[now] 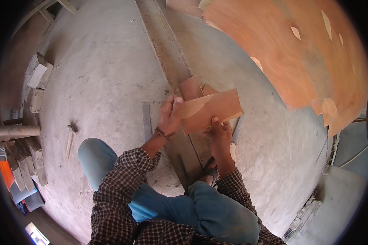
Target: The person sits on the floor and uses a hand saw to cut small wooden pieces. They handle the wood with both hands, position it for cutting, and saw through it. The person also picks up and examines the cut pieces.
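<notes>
Between my two hands is a small rectangular piece of reddish-brown plywood point(214, 108), raised above a long plank and slightly tilted. My left hand point(170, 115) grips its left end, with the thumb at the edge. My right hand point(221, 136) holds its lower edge, thumb on the face and the other fingers mostly hidden behind. Just beyond, another plywood piece point(190, 88) lies on the plank point(167, 45), partly covered by the held one. A flat metal ruler point(146, 120) rests on the floor beside my left wrist.
A hammer point(70, 141) lies on the floor at left. Large plywood sheets point(274, 53) with torn edges spread across the far right. Blocks point(37, 77) and wood offcuts point(22, 161) line the left side. A long tool, partly hidden, lies by my right hand.
</notes>
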Demonstrator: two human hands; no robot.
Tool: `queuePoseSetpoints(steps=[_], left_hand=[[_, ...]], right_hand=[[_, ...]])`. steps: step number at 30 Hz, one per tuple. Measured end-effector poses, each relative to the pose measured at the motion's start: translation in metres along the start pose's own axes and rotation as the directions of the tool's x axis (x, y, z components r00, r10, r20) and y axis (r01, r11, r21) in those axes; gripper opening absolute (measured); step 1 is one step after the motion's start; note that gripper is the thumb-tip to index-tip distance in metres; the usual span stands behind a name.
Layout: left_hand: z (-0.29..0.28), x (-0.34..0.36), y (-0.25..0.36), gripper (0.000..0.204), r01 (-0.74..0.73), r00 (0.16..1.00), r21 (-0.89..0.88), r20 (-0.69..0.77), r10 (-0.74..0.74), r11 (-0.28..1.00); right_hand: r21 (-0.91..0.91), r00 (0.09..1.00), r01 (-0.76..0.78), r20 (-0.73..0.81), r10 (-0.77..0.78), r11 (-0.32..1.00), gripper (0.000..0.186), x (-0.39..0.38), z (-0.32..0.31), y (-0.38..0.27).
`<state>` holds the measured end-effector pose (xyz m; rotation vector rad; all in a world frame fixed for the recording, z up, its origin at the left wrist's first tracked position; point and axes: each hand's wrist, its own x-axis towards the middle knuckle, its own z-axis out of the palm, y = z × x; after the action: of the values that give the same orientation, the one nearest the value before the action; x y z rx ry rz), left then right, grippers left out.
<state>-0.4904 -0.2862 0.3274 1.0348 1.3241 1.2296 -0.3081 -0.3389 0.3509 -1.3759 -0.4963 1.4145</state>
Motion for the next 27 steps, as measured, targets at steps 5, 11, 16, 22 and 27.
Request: queuePoseSetpoints(steps=[5,11,16,22,27], left_hand=[[-0.013,0.002,-0.001,0.046,-0.121,0.990,0.143,-0.051,0.129,0.982],[-0.009,0.006,-0.030,0.051,-0.039,0.982,0.185,-0.177,0.072,0.982],[-0.016,0.006,-0.026,0.053,0.327,0.944,-0.403,0.189,-0.272,0.855],[0.007,-0.022,-0.025,0.034,0.091,0.962,-0.305,0.272,-0.005,0.948],[0.000,-0.018,-0.033,0.019,0.130,0.975,-0.251,0.210,-0.078,0.959]], right_hand=[[-0.047,0.993,0.108,0.051,-0.105,0.993,0.039,0.003,-0.014,-0.012],[-0.099,0.969,0.198,0.168,-0.180,0.975,0.033,0.018,-0.055,-0.035],[0.122,0.996,0.085,-0.030,-0.082,0.989,0.035,0.019,-0.067,-0.006],[0.098,0.995,-0.090,0.058,0.085,0.991,0.039,-0.013,-0.030,0.028],[-0.384,0.988,0.101,0.150,-0.046,0.918,0.031,-0.026,-0.038,0.033]])
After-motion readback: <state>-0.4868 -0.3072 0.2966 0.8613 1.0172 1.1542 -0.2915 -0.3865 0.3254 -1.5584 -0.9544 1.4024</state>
